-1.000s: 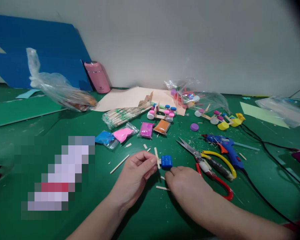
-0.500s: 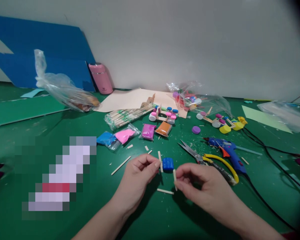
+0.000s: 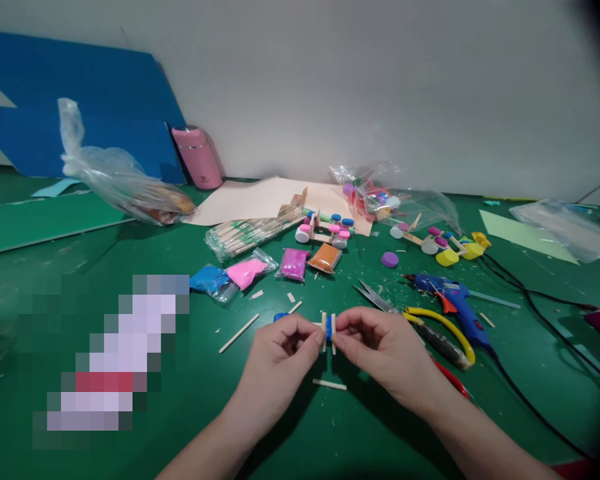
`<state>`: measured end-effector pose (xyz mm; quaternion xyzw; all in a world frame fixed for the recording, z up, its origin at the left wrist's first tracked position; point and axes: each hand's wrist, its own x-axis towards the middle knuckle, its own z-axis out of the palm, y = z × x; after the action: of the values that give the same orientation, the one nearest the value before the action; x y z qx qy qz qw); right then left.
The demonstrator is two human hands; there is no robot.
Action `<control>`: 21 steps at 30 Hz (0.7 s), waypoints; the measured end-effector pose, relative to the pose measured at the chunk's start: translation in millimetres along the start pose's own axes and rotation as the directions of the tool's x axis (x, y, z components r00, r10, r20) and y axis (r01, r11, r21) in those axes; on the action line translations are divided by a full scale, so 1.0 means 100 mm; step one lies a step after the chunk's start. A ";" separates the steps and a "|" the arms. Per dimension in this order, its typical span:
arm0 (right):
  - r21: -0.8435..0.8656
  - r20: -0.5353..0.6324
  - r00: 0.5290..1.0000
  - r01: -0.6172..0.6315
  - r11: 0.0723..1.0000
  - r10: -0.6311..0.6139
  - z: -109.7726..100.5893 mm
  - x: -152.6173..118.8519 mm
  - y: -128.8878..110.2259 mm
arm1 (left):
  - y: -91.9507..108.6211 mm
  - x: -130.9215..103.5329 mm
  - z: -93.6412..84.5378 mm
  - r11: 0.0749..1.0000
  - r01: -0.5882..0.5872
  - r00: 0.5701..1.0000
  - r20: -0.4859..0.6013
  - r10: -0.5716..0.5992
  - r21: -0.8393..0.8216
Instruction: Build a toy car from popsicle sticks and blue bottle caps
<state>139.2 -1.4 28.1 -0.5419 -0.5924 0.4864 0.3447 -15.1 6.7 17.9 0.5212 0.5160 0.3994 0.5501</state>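
My left fingers pinching one stick, my right fingers gripping another, blue clay between, glue gun at two o'clock.

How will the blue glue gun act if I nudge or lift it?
The blue glue gun should feel stiff, with its hard, plastic-looking body. It lies on its side on the green table, so it would probably slide or pivot rather than roll. The black cord at its handle may tug or drag behind it.
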 end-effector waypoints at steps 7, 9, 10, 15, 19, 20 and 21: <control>-0.026 0.016 1.000 0.002 1.000 -0.002 0.01 0.00 -0.01 | 0.00 0.00 0.00 1.000 0.021 0.999 0.028 -0.021 -0.006; -0.024 0.014 1.000 0.006 1.000 -0.006 0.00 0.00 0.00 | 0.00 0.00 0.00 1.000 0.026 0.999 0.030 -0.026 -0.008; -0.025 0.013 1.000 0.010 1.000 -0.010 0.00 0.00 0.00 | 0.00 0.00 0.00 1.000 0.028 0.999 0.028 -0.027 -0.004; -0.038 0.007 1.000 0.019 0.999 -0.019 0.00 0.01 0.02 | -0.01 0.00 0.00 0.999 0.029 0.999 0.043 -0.030 0.017; -0.043 0.006 1.000 0.028 0.999 -0.028 0.00 0.01 0.02 | -0.01 0.01 0.00 0.999 0.029 0.998 0.060 -0.031 0.023; -0.044 0.008 1.000 0.030 0.999 -0.030 0.00 0.01 0.02 | -0.01 0.01 0.00 0.999 0.028 0.998 0.063 -0.030 0.027; -0.046 0.013 0.999 0.030 0.999 -0.029 0.00 0.00 0.02 | -0.02 0.01 0.00 0.999 0.027 0.997 0.066 -0.029 0.030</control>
<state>139.5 -1.0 26.3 -0.5379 -0.6134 0.4709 0.3357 -14.9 7.3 16.1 0.5350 0.5103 0.3666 0.5648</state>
